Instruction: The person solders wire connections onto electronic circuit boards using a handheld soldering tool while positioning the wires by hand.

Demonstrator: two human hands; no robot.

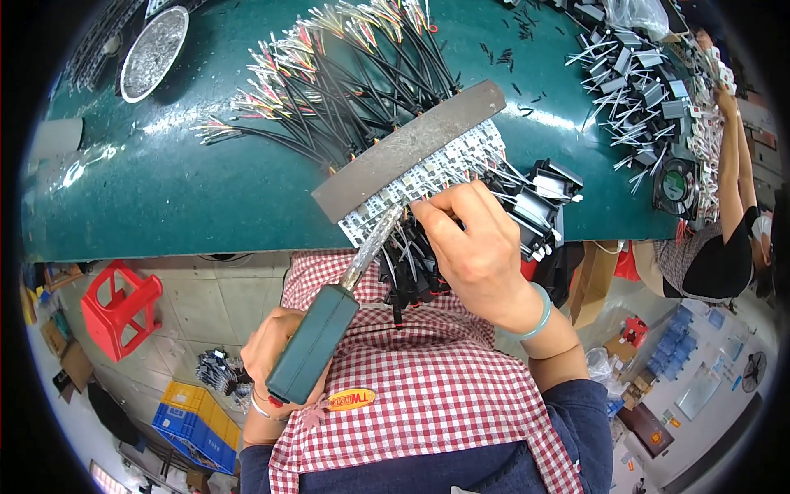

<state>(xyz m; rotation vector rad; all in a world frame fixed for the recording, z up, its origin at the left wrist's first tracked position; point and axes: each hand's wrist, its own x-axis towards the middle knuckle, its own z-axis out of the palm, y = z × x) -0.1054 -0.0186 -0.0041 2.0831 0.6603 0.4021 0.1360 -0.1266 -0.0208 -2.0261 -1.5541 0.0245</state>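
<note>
My left hand (pixel 271 350) is closed round the green handle of a soldering iron (pixel 317 337), whose shiny wrapped shaft slants up to a panel of small white circuit boards (pixel 451 171). At the panel's near edge, beside the iron's tip, my right hand (pixel 477 243) pinches a thin wire between thumb and forefinger, mostly hidden by the fingertips. Across the panel lies a flat grey metal bar (pixel 407 150). Black cables (pixel 346 99) with stripped, coloured ends fan out beyond the bar. Along the near edge hang black plastic parts (pixel 539 210) with white wires.
A pale bowl (pixel 154 54) stands far left on the green table (pixel 181 189). More black parts with white wires (pixel 634 90) are heaped at the right, near a small fan (pixel 676 185). A co-worker (pixel 716 255) reaches in there. A red stool (pixel 122 309) and crates (pixel 197 424) are on the floor.
</note>
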